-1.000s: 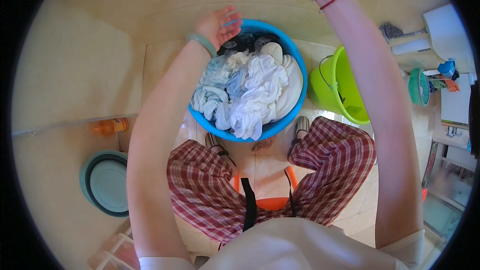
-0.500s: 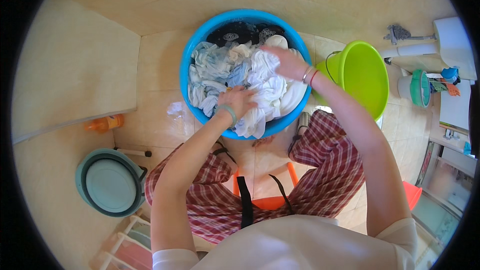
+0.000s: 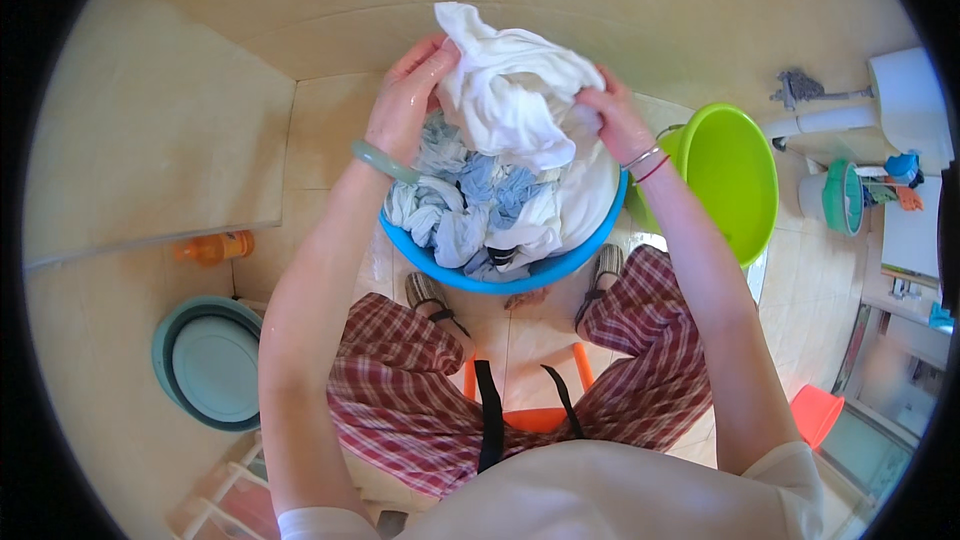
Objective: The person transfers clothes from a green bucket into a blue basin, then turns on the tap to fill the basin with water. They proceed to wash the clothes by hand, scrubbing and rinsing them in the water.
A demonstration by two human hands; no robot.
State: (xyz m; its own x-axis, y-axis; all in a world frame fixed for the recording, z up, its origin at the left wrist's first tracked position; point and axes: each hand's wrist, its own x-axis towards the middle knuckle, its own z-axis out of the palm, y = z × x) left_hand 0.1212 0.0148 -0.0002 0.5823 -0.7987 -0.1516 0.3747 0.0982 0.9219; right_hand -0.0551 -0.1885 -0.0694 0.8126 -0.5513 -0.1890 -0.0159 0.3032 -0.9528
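A crumpled white garment point(image 3: 510, 90) hangs stretched between my two hands above the blue tub point(image 3: 470, 280). My left hand point(image 3: 410, 90), with a pale green bangle at the wrist, pinches its left side. On the right, my right hand point(image 3: 615, 115) grips the other side, a silver bangle and red string below it. Under the garment the tub holds wet laundry point(image 3: 450, 205), grey-blue and white pieces bunched together. The lifted cloth and my left hand hide the far part of the tub.
Right of the tub stands a lime green bucket point(image 3: 735, 180). An orange bottle point(image 3: 215, 247) and a grey-green basin point(image 3: 215, 365) are on the left by the wall. I sit on an orange stool point(image 3: 535, 420); a red bin point(image 3: 815, 415) is at the lower right.
Both hands have risen from the laundry, lifting the white garment out of the tub and spreading apart with it. The left hand moved up and left.
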